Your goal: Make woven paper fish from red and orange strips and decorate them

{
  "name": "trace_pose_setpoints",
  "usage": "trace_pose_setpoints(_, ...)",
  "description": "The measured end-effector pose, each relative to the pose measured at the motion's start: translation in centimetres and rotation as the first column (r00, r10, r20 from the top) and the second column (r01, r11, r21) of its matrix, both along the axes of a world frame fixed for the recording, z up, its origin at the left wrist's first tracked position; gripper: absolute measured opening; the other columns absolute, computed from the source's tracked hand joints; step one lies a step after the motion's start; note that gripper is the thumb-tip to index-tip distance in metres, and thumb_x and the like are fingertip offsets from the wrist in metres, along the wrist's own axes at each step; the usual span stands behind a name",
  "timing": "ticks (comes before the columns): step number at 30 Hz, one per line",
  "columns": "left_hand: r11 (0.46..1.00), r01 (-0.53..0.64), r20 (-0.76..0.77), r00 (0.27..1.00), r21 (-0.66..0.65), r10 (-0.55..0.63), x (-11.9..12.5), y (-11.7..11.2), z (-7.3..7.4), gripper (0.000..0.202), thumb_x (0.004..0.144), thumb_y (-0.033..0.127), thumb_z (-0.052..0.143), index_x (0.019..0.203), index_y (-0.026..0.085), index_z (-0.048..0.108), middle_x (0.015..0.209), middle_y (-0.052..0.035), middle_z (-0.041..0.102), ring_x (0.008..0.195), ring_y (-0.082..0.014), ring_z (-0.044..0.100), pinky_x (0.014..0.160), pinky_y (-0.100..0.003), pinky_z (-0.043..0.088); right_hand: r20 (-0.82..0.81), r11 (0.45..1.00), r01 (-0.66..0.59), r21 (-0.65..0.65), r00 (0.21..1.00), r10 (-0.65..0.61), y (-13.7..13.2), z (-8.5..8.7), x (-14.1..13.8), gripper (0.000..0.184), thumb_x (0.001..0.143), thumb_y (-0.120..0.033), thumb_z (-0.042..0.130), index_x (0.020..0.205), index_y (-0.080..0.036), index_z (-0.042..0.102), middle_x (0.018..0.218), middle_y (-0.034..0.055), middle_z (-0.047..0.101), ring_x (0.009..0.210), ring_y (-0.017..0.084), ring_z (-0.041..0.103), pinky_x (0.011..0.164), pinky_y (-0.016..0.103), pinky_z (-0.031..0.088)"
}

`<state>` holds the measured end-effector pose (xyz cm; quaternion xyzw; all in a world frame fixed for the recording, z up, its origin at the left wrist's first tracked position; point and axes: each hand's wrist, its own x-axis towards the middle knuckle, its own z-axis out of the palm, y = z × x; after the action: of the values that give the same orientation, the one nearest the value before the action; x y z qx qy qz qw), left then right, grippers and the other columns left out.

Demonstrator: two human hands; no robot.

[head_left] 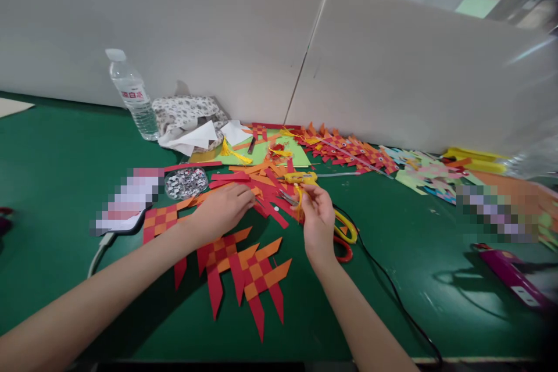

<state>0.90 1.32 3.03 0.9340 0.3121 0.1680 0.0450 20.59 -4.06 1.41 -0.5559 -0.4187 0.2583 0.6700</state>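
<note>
My right hand (pixel 319 224) pinches a small yellow tassel (pixel 299 204) that hangs below its fingertips. To the left, my left hand (pixel 226 209) hovers over red and orange paper strips, its fingers pressed together; whatever is between them is hidden. Scissors (pixel 346 228) with yellow and red handles lie under my right hand, blades pointing left. Just beyond it rests a yellow glue gun (pixel 300 177). Woven red-and-orange paper fish (pixel 257 273) lie in front of my hands, and another woven piece (pixel 160 222) sits partly beneath my left forearm.
A tub of googly eyes (pixel 186 183) stands beside a phone (pixel 128 200) on a cable. Behind are a water bottle (pixel 133 93), a patterned tissue pouch (pixel 189 113) and a pile of finished paper fish (pixel 349 151). A black cord (pixel 392 285) crosses the right side near a purple power strip (pixel 510 276).
</note>
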Motion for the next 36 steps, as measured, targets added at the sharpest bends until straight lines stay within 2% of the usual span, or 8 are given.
trace_pose_setpoints(6, 0.996, -0.081, -0.006, 0.997, -0.046, 0.081, -2.6, -0.6, 0.0, 0.024, 0.095, 0.025, 0.036, 0.095, 0.020, 0.060, 0.092, -0.0058, 0.065, 0.082, -0.0197, 0.061, 0.069, -0.030, 0.048, -0.255, 0.990, -0.139, -0.038, 0.959, 0.125, 0.1, 0.1, 0.3, 0.018, 0.074, -0.032, 0.060, 0.087, -0.020, 0.057, 0.057, -0.0046, 0.054, 0.049, 0.011, 0.053, 0.050, 0.025, 0.045)
trace_pose_setpoints(9, 0.991, -0.109, -0.001, 0.994, -0.079, 0.109, -4.9, -1.3, -0.2, 0.026, 0.095, 0.029, 0.037, 0.094, 0.021, 0.062, 0.094, -0.0055, 0.066, 0.086, -0.0198, 0.062, 0.072, -0.031, 0.049, -0.268, 0.987, -0.152, -0.049, 0.954, 0.133, 0.0, 0.2, 0.7, 0.015, 0.072, -0.029, 0.060, 0.083, -0.019, 0.058, 0.054, -0.0056, 0.052, 0.044, 0.008, 0.047, 0.043, 0.020, 0.036)
trace_pose_setpoints(14, 0.984, -0.154, -0.041, 0.988, -0.089, 0.151, -8.9, -2.2, 0.4, 0.032, 0.095, 0.034, 0.034, 0.095, 0.021, 0.063, 0.097, -0.0050, 0.067, 0.088, -0.0192, 0.062, 0.074, -0.030, 0.049, -0.086, 0.968, -0.223, -0.116, 0.973, 0.213, -1.7, 0.9, 0.9, 0.013, 0.075, -0.028, 0.058, 0.084, -0.020, 0.062, 0.056, -0.0040, 0.053, 0.048, 0.009, 0.047, 0.047, 0.021, 0.036)
trace_pose_setpoints(19, 0.943, -0.332, -0.165, 0.932, -0.022, 0.324, -14.2, -1.6, 1.4, 0.032, 0.095, 0.037, 0.036, 0.099, 0.022, 0.064, 0.103, -0.0024, 0.066, 0.098, -0.0207, 0.058, 0.080, -0.033, 0.045, 0.122, 0.868, -0.376, -0.323, 0.893, 0.433, -5.4, 1.0, 1.4, 0.016, 0.082, -0.031, 0.053, 0.083, -0.020, 0.064, 0.064, -0.0008, 0.057, 0.057, 0.011, 0.053, 0.054, 0.023, 0.042)
trace_pose_setpoints(23, 0.909, -0.412, -0.269, 0.883, -0.057, 0.383, -17.5, -0.8, 2.0, 0.031, 0.094, 0.037, 0.038, 0.098, 0.027, 0.067, 0.103, 0.0021, 0.067, 0.102, -0.0194, 0.055, 0.081, -0.030, 0.043, 0.153, 0.812, -0.400, -0.425, 0.853, 0.500, -7.8, 0.1, 2.3, 0.020, 0.085, -0.034, 0.050, 0.084, -0.021, 0.065, 0.076, 0.0016, 0.060, 0.058, 0.011, 0.054, 0.055, 0.024, 0.044)
trace_pose_setpoints(28, 0.896, -0.436, -0.342, 0.857, -0.084, 0.385, -17.1, -0.6, 2.4, 0.028, 0.093, 0.032, 0.041, 0.095, 0.032, 0.070, 0.101, 0.0039, 0.067, 0.099, -0.0177, 0.056, 0.077, -0.026, 0.041, 0.183, 0.843, -0.346, -0.412, 0.875, 0.448, -9.2, -0.6, 2.8, 0.020, 0.086, -0.035, 0.050, 0.083, -0.021, 0.065, 0.071, 0.0004, 0.056, 0.058, 0.011, 0.053, 0.055, 0.023, 0.045)
trace_pose_setpoints(31, 0.897, -0.432, -0.354, 0.856, -0.088, 0.377, -16.5, -0.6, 2.1, 0.028, 0.091, 0.029, 0.043, 0.095, 0.032, 0.070, 0.100, 0.0043, 0.067, 0.098, -0.0172, 0.057, 0.076, -0.025, 0.041, 0.208, 0.851, -0.338, -0.401, 0.872, 0.444, -9.6, -0.6, 2.8, 0.020, 0.086, -0.034, 0.049, 0.084, -0.022, 0.065, 0.076, 0.0006, 0.056, 0.059, 0.011, 0.054, 0.056, 0.023, 0.045)
trace_pose_setpoints(36, 0.912, -0.410, -0.333, 0.861, -0.004, 0.386, -16.7, -0.1, 1.3, 0.031, 0.091, 0.031, 0.038, 0.099, 0.028, 0.068, 0.105, -0.0007, 0.067, 0.101, -0.0219, 0.057, 0.076, -0.031, 0.044, 0.235, 0.846, -0.353, -0.399, 0.852, 0.467, -9.7, -0.5, 2.7, 0.019, 0.088, -0.030, 0.047, 0.085, -0.021, 0.064, 0.081, 0.0008, 0.055, 0.059, 0.010, 0.053, 0.056, 0.023, 0.044)
